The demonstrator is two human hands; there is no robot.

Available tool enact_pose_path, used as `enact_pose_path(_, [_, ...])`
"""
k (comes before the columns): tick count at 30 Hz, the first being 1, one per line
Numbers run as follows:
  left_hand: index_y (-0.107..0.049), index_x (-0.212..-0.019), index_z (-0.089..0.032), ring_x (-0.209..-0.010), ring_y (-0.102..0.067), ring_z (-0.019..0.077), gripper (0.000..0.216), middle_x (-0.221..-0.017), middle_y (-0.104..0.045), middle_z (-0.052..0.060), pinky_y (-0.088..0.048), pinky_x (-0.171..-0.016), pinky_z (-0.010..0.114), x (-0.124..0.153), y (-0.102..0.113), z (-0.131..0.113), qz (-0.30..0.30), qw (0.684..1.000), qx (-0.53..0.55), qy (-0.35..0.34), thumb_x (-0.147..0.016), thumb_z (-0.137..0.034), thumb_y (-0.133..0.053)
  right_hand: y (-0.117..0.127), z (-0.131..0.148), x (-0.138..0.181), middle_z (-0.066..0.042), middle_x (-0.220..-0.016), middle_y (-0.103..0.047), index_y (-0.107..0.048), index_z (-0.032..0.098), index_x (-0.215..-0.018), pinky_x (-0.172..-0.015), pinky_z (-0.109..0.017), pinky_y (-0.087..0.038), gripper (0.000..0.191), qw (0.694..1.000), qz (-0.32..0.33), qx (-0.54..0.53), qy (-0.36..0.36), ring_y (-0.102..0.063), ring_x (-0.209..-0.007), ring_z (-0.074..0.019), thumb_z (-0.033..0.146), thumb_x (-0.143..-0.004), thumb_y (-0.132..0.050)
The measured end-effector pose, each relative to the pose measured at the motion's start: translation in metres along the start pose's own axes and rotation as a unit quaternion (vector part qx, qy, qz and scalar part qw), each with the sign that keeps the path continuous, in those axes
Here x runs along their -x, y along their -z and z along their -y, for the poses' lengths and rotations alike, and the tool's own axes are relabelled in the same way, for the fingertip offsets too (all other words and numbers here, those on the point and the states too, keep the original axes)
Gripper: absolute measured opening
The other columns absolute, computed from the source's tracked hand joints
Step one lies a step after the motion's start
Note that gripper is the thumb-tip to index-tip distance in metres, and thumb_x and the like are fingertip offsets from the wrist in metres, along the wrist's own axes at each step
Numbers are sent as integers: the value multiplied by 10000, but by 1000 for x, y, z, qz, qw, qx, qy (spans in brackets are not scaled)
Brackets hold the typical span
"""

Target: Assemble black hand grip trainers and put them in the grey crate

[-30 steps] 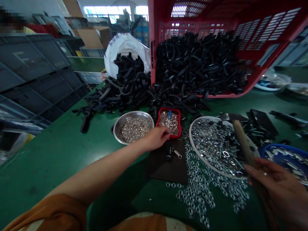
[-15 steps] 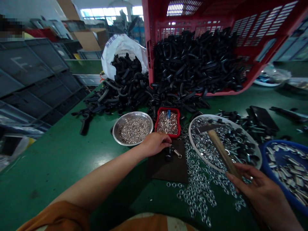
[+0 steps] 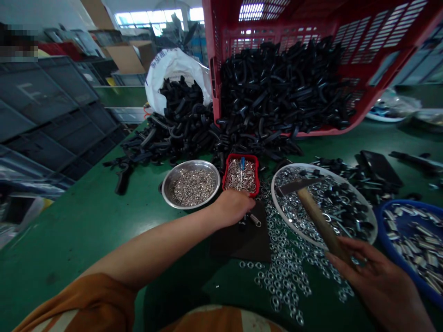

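The left hand (image 3: 234, 207) is reaching across the green table (image 3: 86, 221) to the dark mat (image 3: 242, 242) lying near the table's near edge, and its fingers are closing down on a small black part (image 3: 242, 224) with a spring (image 3: 255, 220) lying just beside it. How tightly the fingertips are pinching cannot be told, since the back of the hand is covering them. The right hand (image 3: 375, 281) is wrapping its fingers around the wooden handle of a hammer (image 3: 313, 214), whose metal head is hanging over the white dish (image 3: 372, 226) of washers.

Judging from this, the work in hand is seating the small part on the mat for a tap. To do it well, the left fingers should be steadying the part upright from its sides, keeping clear of its top, while the hammer is coming across low and square rather than swinging wide over the dish. A light, short tap looks safer than a heavy one, since the spring could jump away among the loose washers (image 3: 287, 272) scattered right of the mat.

Toward the far edge, a steel bowl (image 3: 169, 180) of small rings and a red tray (image 3: 256, 161) of metal pieces are sitting just beyond the mat, in front of a heap of black handles (image 3: 277, 97) spilling from a red crate (image 3: 380, 60).
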State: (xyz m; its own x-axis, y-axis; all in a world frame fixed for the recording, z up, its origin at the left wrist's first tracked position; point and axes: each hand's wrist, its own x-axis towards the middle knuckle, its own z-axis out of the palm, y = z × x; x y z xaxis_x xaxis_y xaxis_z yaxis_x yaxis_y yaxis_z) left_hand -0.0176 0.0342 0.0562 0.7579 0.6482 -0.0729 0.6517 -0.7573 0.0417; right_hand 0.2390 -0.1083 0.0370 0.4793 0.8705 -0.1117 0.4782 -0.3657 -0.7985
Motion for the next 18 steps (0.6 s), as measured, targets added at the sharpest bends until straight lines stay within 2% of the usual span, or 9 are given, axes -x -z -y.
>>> enact_pose_path(3, [-640, -816, -215, -748, -595, 163, 200, -855, -625, 6, -412, -550, 238, 4, -10, 3, -29, 999, 21, 4, -838, -309, -465, -2, 1, 3, -57, -779, -689, -584, 213, -930, -462, -274, -522, 565, 1000, 21, -9, -1, -646, -605, -233, 502, -464, -722])
enact_pose_path(6, [-605, -1006, -255, -895, -564, 169, 294, -1011, -613, 2, -437, -681, 260, 18, -21, 10, -87, 995, 48, 1, -856, -416, -410, -6, 3, 7, -63, -745, -689, -556, 200, -957, -471, -277, -530, 551, 997, 74, -35, 14, -650, -613, -236, 499, -516, -697])
enact_pose_path(8, [-502, -1178, -221, -999, -514, 207, 497, -1147, -562, 46, -422, -795, 312, 31, -27, 14, -116, 991, 64, 17, -807, -541, -415, -10, 3, 11, -75, -791, -688, -559, 190, -976, -511, -294, -541, 524, 995, 74, -23, 61, -652, -627, -232, 502, -568, -661])
enact_pose_path(10, [-418, -1255, -164, -1050, -469, 255, 773, -1206, -521, 93, -383, -871, 375, 41, -31, 14, -123, 988, 78, 41, -682, -680, -462, -15, 2, 15, -81, -895, -678, -583, 196, -1009, -622, -333, -546, 479, 987, 30, 43, 155, -652, -719, -239, 489, -632, -614])
enact_pose_path(12, [-443, -1227, -158, -1045, -455, 269, 857, -1187, -528, 96, -346, -904, 405, 48, -35, 11, -123, 986, 94, 58, -590, -726, -509, -21, 2, 19, -76, -998, -654, -592, 217, -1071, -712, -359, -524, 424, 956, -31, 132, 261, -635, -826, -244, 443, -714, -552])
enact_pose_path(14, [-515, -1140, -182, -1017, -460, 256, 746, -1133, -553, 76, -331, -907, 403, 49, -41, 6, -130, 982, 107, 80, -596, -690, -543, -29, 3, 22, -63, -1054, -636, -584, 247, -1119, -729, -363, -510, 369, 914, -69, 211, 339, -622, -872, -237, 361, -781, -492])
enact_pose_path(18, [-578, -1029, -188, -988, -452, 251, 627, -1070, -553, 66, -322, -903, 401, 45, -51, -1, -174, 969, 119, 127, -598, -643, -577, -37, 14, 21, -27, -1041, -645, -591, 293, -1114, -704, -356, -510, 345, 851, -52, 295, 432, -631, -835, -207, 226, -823, -417])
